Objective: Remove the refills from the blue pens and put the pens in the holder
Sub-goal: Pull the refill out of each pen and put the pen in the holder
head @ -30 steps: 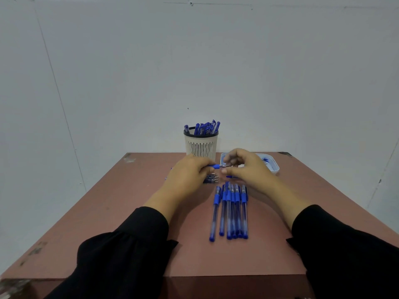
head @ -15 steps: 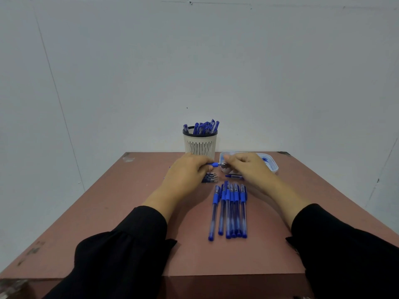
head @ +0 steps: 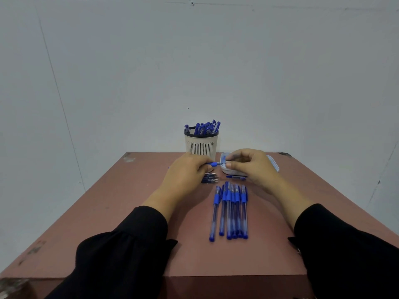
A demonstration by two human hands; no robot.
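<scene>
While the left hand point(head: 190, 173) curls round a blue plastic pen point(head: 212, 164), the right hand point(head: 251, 167) pinches what seems to be its tip, over a shallow white tray point(head: 274, 165). Behind stands the slotted beige pen holder point(head: 201, 145); six capped blue pens point(head: 231, 210) lie on the reddish-brown table point(head: 129, 212).

The desk point(head: 129, 212) has a reddish-brown top with pale scuff marks along its left edge and at its far corners. The holder point(head: 201, 145) at the far edge is off-white with dark vertical slots and a black rim. The pens in the holder point(head: 205, 127) are blue. The row of pens point(head: 231, 210) near the desk's centre has clear barrels with blue grips and blue end caps. Both sleeves point(head: 121, 255) are black. The wall point(head: 194, 61) is pale grey-white.
</scene>
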